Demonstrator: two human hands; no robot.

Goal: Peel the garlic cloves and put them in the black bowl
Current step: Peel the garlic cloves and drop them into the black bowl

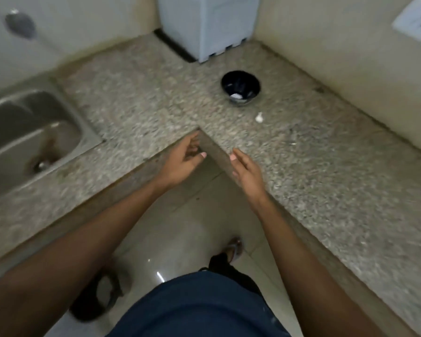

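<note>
A black bowl (240, 88) stands on the speckled granite counter (156, 98), with something small and white inside it. A white garlic piece (259, 117) lies on the counter just right of the bowl and nearer to me. A tiny white scrap (293, 144) lies further right. My left hand (184, 161) and my right hand (247, 170) hover at the inner corner of the L-shaped counter, fingers apart, holding nothing. Both hands are well short of the bowl. The picture is blurred.
A steel sink (27, 132) is set into the counter at the left. A pale blue box-like appliance (207, 25) stands in the far corner behind the bowl. Walls close the counter at the back and right. Glossy floor tiles and my feet show below.
</note>
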